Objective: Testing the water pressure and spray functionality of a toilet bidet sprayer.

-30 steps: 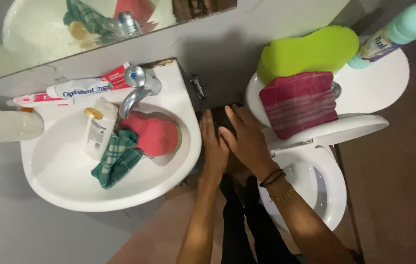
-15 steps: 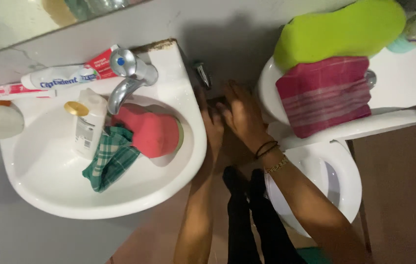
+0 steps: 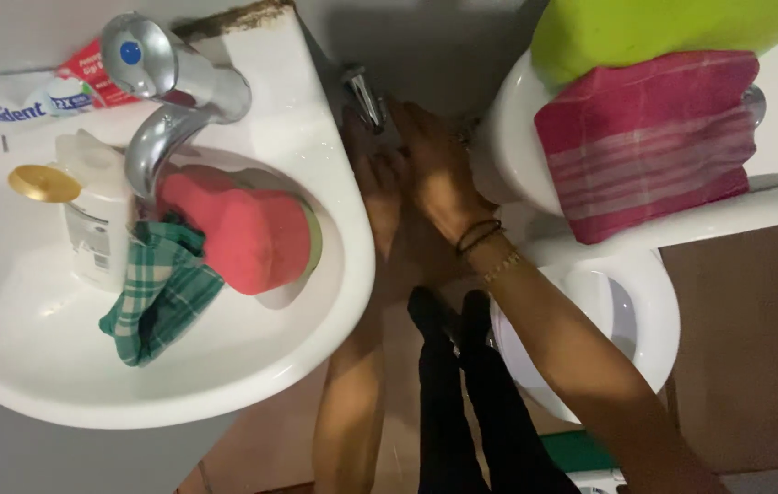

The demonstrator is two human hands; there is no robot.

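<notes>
Both hands are down in the narrow gap between the white washbasin and the white toilet cistern, close to the grey wall. The left hand lies with fingers stretched out toward a small chrome wall valve; the fingertips are at or just below it, and contact cannot be confirmed. The right hand lies just beside the left and partly over it, fingers loosely spread and pointing at the same valve. It carries a dark cord band and a thin chain at the wrist. Neither hand is seen to hold anything, though the fingertips are in shadow.

In the basin, under the chrome tap, lie a red sponge, a green checked cloth touching the sponge's left edge, and a white bottle with a gold cap lying on its side against the cloth. A toothpaste tube lies on the basin's back rim.

On the cistern lid rests a folded red striped cloth, with a lime-green sponge behind and touching it. Below stands the toilet bowl with its seat raised. Two dark strips, kind unclear, hang between the forearms.
</notes>
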